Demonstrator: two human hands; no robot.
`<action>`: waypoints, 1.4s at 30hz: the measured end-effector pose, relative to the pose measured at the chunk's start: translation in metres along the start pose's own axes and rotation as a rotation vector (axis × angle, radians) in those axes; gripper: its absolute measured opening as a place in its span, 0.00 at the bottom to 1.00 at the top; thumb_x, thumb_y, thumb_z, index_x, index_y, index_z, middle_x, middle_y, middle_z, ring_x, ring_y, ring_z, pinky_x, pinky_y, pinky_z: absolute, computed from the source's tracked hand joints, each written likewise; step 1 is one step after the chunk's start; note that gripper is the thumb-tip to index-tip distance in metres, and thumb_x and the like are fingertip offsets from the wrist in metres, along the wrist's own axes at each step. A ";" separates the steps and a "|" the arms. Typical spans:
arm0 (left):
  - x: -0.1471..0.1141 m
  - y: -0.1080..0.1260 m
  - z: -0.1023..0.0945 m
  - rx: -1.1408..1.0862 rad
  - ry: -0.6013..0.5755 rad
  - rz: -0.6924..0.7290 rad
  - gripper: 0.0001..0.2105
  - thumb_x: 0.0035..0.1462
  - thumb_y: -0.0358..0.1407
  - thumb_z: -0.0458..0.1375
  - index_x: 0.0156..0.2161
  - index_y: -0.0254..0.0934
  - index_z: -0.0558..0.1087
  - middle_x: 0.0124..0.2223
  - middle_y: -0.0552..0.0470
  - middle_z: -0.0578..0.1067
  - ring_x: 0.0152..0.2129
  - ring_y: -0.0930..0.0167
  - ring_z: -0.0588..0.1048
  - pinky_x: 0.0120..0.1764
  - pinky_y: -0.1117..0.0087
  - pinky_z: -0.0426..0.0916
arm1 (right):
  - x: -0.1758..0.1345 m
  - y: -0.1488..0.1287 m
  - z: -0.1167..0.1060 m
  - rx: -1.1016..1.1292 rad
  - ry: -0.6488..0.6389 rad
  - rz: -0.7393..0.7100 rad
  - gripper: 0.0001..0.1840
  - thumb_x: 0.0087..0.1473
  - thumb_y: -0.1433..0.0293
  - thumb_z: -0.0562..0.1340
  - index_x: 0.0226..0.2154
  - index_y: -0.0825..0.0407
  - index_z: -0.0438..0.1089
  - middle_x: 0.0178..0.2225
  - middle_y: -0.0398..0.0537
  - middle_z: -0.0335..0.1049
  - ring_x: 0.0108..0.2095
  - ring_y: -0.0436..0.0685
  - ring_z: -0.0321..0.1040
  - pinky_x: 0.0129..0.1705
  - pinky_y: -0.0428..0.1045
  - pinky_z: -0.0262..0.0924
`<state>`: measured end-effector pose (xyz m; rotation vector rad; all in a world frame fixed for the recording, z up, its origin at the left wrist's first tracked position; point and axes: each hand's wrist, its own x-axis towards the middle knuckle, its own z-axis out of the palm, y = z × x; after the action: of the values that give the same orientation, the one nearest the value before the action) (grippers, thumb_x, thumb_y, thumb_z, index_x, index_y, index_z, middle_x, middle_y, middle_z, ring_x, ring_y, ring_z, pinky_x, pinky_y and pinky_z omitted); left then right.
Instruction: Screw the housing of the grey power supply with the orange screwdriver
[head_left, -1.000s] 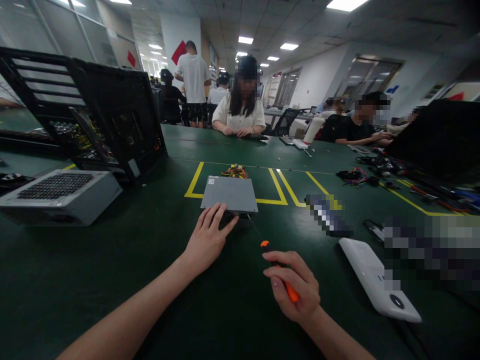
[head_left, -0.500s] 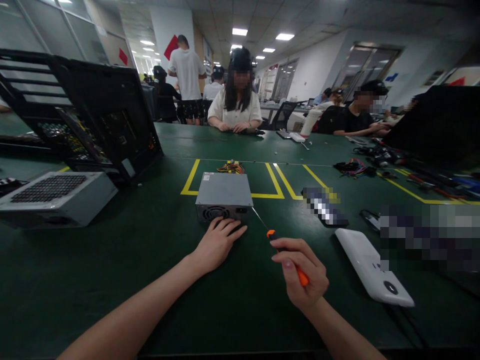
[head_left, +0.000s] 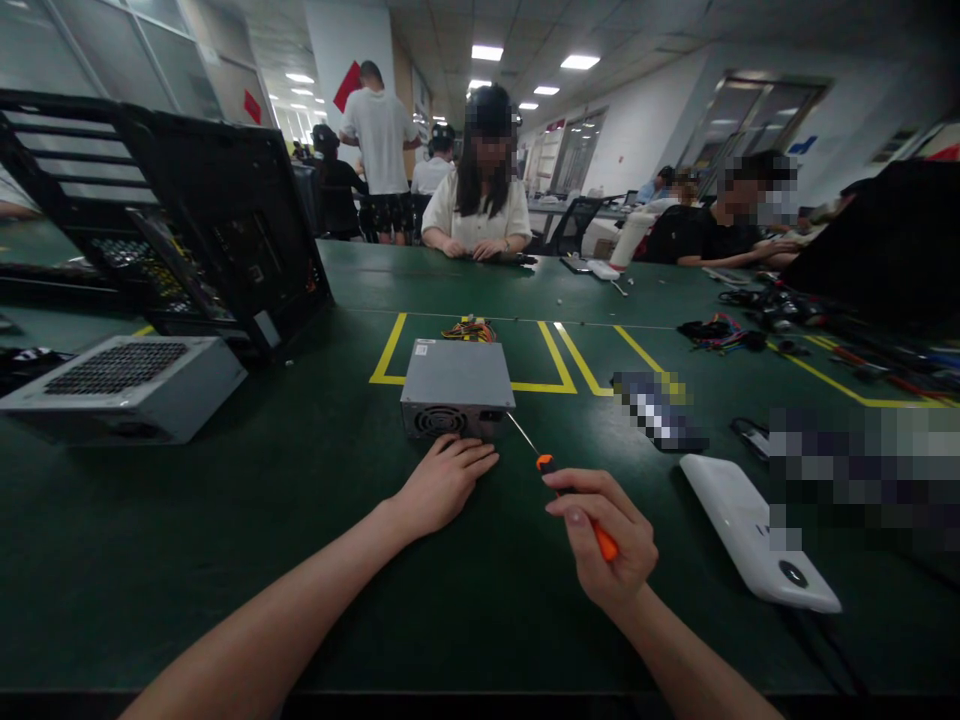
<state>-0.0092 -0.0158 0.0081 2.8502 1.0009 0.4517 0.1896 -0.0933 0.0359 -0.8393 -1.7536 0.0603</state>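
Observation:
A grey computer power supply (head_left: pixel 457 372) lies on the green table, its fan grille and socket side facing me and a bundle of coloured cables (head_left: pixel 469 330) behind it. My left hand (head_left: pixel 444 482) rests flat with fingers stretched out at the lower front of the power supply, near the fan. An orange and black screwdriver (head_left: pixel 545 465) is held in my right hand (head_left: pixel 609 535), the fingers closed around its handle. Its thin shaft points up and left, with the tip by the right front corner of the power supply. Whether the tip sits on a screw I cannot tell.
At left stand a second power supply (head_left: pixel 180 395) and an open black computer case (head_left: pixel 255 220). A white device (head_left: pixel 757 535) and a blurred dark object lie at right. Yellow tape (head_left: pixel 566 375) marks the table (head_left: pixel 480 620). A person (head_left: pixel 480 210) sits across it.
The whole view has shifted slightly. My left hand has slid a little lower on the power supply's front, baring more of the fan grille. The screwdriver stays at the same corner.

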 end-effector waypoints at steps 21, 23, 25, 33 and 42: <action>-0.010 -0.013 0.003 -0.151 0.066 -0.119 0.08 0.59 0.32 0.49 0.38 0.37 0.71 0.40 0.51 0.70 0.38 0.70 0.67 0.40 0.65 0.64 | -0.005 0.010 0.006 0.183 0.207 0.184 0.14 0.51 0.63 0.59 0.38 0.50 0.58 0.27 0.43 0.69 0.26 0.52 0.69 0.26 0.48 0.64; -0.010 -0.011 0.000 -0.155 0.061 -0.110 0.08 0.59 0.33 0.49 0.37 0.37 0.70 0.40 0.51 0.70 0.37 0.70 0.67 0.39 0.66 0.64 | 0.002 0.007 0.004 0.092 0.174 0.140 0.13 0.51 0.63 0.59 0.38 0.50 0.59 0.27 0.42 0.68 0.26 0.51 0.68 0.26 0.47 0.64; -0.010 -0.009 -0.001 -0.176 0.063 -0.108 0.08 0.59 0.33 0.48 0.36 0.37 0.69 0.39 0.51 0.69 0.37 0.70 0.67 0.39 0.66 0.64 | 0.014 0.004 0.004 -0.042 0.087 0.077 0.11 0.52 0.64 0.59 0.37 0.49 0.59 0.26 0.41 0.67 0.24 0.50 0.67 0.26 0.46 0.63; -0.008 -0.013 -0.002 -0.773 0.113 -0.388 0.05 0.57 0.35 0.51 0.36 0.37 0.67 0.34 0.54 0.70 0.32 0.72 0.69 0.36 0.69 0.64 | 0.043 -0.005 0.028 -0.283 -0.287 0.201 0.12 0.54 0.66 0.57 0.40 0.53 0.57 0.22 0.39 0.64 0.18 0.50 0.65 0.18 0.44 0.59; -0.010 -0.014 -0.003 -1.489 0.046 -0.474 0.07 0.49 0.33 0.59 0.34 0.33 0.67 0.31 0.55 0.70 0.29 0.77 0.69 0.35 0.73 0.63 | 0.024 -0.006 0.026 0.108 0.161 0.094 0.18 0.45 0.79 0.62 0.39 0.49 0.59 0.29 0.43 0.71 0.26 0.52 0.70 0.27 0.49 0.67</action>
<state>-0.0255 -0.0112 0.0064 1.2558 0.7480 0.7502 0.1617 -0.0745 0.0485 -0.8248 -1.5465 0.1450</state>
